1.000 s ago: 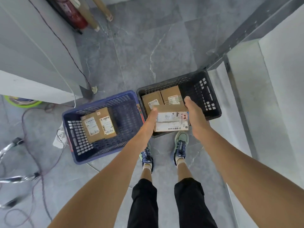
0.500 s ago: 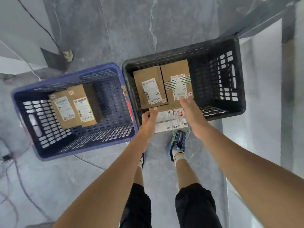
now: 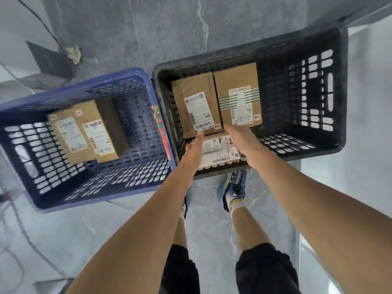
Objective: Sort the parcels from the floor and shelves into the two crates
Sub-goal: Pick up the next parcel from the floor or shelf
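The white-labelled brown cardboard parcel (image 3: 216,152) lies low in the black slatted plastic crate (image 3: 244,50), by its near wall, long axis running left to right. Your left hand (image 3: 194,149) and right hand (image 3: 244,141) flank its short ends, fingers nearly straight, apparently pressing rather than curling; both would withdraw upward.

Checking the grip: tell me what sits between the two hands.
In the head view, a labelled parcel lies between the left hand and right hand, inside the black crate.

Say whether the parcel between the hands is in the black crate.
In: the parcel is below the rim of the black crate, left hand and right hand at its ends.
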`<state>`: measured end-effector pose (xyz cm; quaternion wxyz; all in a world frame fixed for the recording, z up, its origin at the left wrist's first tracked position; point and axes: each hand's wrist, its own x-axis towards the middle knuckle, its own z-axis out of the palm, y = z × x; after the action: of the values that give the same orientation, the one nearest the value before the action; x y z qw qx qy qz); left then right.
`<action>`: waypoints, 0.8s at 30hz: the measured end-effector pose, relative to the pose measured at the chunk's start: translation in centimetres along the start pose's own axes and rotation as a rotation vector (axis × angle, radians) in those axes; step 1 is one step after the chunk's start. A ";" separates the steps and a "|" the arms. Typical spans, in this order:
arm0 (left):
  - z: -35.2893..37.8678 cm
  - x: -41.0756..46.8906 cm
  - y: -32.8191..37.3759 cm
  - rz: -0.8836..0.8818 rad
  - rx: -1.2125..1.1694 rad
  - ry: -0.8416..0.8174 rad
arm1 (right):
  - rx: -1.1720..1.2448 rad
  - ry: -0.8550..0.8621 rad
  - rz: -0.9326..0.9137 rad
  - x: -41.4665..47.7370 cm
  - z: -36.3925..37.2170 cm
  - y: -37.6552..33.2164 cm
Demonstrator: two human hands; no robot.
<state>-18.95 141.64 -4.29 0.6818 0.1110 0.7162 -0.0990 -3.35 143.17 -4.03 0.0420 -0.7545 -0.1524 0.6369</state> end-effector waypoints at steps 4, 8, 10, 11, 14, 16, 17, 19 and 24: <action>0.0 0.4 0.4 -0.045 -0.012 0.058 | -0.008 -0.088 0.037 1.4 1.4 0.5; 0.5 1.6 -0.5 -0.020 0.074 0.129 | -0.037 -0.063 0.043 2.4 1.8 0.8; 0.8 1.4 -0.9 -0.002 0.164 0.150 | -0.046 -0.045 0.073 2.9 1.6 0.8; 0.8 1.3 -0.9 0.006 0.193 0.155 | -0.040 -0.035 0.090 2.9 1.5 0.7; 0.8 0.9 0.0 0.011 0.276 0.142 | -0.060 -0.081 0.128 3.6 1.4 0.4; 0.9 1.2 0.5 -0.026 0.286 0.158 | -0.036 -0.122 0.128 3.6 1.6 0.0; 0.9 1.4 0.6 -0.047 0.257 0.178 | -0.020 -0.134 0.134 3.9 1.6 0.1; 1.4 1.2 0.5 -0.024 0.180 0.238 | 0.058 -0.117 0.144 4.7 1.6 0.8; 2.6 0.4 -1.9 0.195 0.220 0.368 | 0.090 -0.054 0.164 4.1 1.1 1.7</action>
<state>-17.07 139.10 -4.85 0.5301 0.2696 0.7991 -0.0882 -3.57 142.53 -8.54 0.0196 -0.7443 -0.0626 0.6646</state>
